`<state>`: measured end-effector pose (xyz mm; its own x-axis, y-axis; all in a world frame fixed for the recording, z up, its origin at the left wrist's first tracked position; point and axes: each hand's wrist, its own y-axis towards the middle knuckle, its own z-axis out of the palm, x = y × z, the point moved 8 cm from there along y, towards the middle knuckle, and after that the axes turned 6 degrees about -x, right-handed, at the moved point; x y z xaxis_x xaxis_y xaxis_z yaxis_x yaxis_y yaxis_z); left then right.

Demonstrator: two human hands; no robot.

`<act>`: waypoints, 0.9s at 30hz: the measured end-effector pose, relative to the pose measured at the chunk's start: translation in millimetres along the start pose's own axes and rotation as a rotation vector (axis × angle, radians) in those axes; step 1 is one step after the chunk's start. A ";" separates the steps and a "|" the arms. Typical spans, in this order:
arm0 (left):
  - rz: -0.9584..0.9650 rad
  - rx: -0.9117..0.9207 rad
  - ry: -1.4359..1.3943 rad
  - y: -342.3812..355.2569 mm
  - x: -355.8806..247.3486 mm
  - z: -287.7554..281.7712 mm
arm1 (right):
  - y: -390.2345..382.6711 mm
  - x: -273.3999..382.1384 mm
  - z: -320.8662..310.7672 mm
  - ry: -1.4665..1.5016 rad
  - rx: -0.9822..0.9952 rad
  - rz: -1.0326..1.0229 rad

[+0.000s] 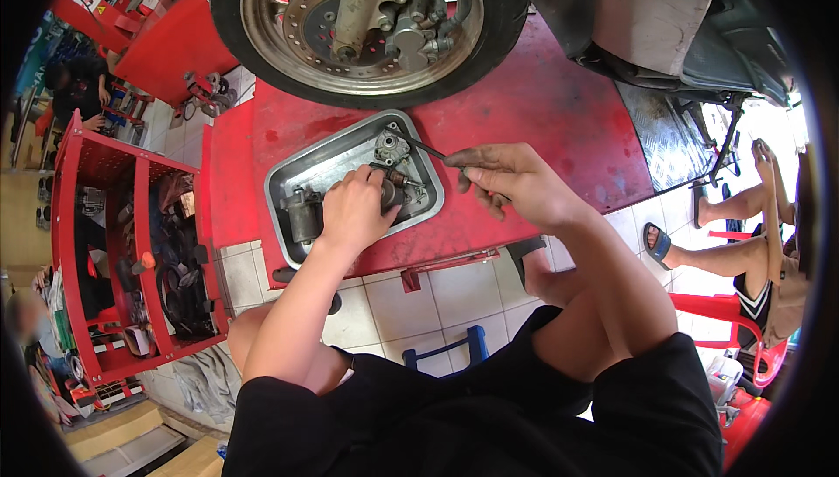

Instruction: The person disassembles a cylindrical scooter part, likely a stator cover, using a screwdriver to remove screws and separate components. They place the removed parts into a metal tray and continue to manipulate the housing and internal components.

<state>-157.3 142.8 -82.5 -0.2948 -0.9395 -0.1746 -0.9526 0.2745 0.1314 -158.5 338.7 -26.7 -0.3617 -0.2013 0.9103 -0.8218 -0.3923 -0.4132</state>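
Observation:
A shallow metal tray (273, 182) rests on the red lift platform and holds several motor parts. My left hand (357, 208) reaches into it, fingers curled around a round metal part (391, 195) that they partly hide. Beside those fingers lies a small shaft-like part (414, 183). A grey metal cover with holes (391, 147) sits in the far right corner, and a cylindrical metal housing (304, 216) at the left end. My right hand (509, 182), right of the tray, grips a slim dark rod-shaped tool (423, 146); its tip is over the tray by the cover.
A motorcycle wheel (363, 97) with a brake disc stands on the red platform (559, 119) just beyond the tray. A red shelf cart (140, 250) is at left. Blue stool legs (476, 344) show below. People sit or stand at both sides.

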 end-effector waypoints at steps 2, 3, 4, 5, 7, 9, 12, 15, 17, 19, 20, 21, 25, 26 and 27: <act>0.000 0.040 0.005 -0.7 2.5 1.1 | -0.9 -1.2 3.5 0.182 0.003 -0.078; 0.001 0.060 0.008 -0.1 3.8 0.5 | 0.0 -3.0 6.9 0.283 0.029 -0.127; -0.004 0.049 -0.011 -0.7 5.4 -4.0 | 1.5 -5.3 11.8 0.385 0.057 -0.176; -0.007 0.043 -0.032 -3.7 6.6 -5.8 | 1.0 -5.4 16.0 0.489 0.084 -0.220; -0.032 0.000 -0.082 -8.8 10.8 -14.6 | 1.1 -7.5 23.8 0.566 0.134 -0.191; -0.060 -0.063 -0.142 -13.0 10.9 -32.1 | 2.8 -17.1 24.3 0.487 0.109 -0.216; -0.109 -0.176 -0.225 -22.4 17.9 -54.3 | 9.2 -27.0 4.0 0.051 -0.110 -0.344; -0.055 -0.246 -0.193 -27.7 13.8 -68.9 | 5.2 -21.6 -9.0 -0.166 -0.411 -0.370; -0.059 -0.203 -0.173 -29.7 8.1 -71.2 | -1.2 -10.8 -16.9 -0.290 -0.502 -0.361; -0.045 -0.188 -0.169 -30.4 2.9 -73.9 | -0.6 -2.3 -18.7 -0.397 -0.563 -0.441; -0.047 -0.174 -0.191 -29.5 1.9 -73.0 | 0.4 1.1 -20.3 -0.419 -0.594 -0.500; -0.046 -0.167 -0.201 -28.8 2.1 -71.8 | 0.6 4.6 -21.5 -0.441 -0.624 -0.559; -0.071 -0.158 -0.221 -26.9 2.2 -70.3 | 22.7 -11.9 -24.3 0.026 -0.626 -0.348; -0.084 -0.160 -0.221 -26.8 2.6 -70.8 | 29.5 -17.9 -23.3 0.121 -0.582 -0.253; -0.088 -0.162 -0.227 -26.4 3.5 -70.1 | 35.4 -24.5 -20.8 0.216 -0.536 -0.158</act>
<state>-127.9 117.9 -18.2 -0.2388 -0.8831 -0.4039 -0.9561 0.1410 0.2569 -187.9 348.5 -63.1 -0.2522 0.0316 0.9671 -0.9601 0.1162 -0.2542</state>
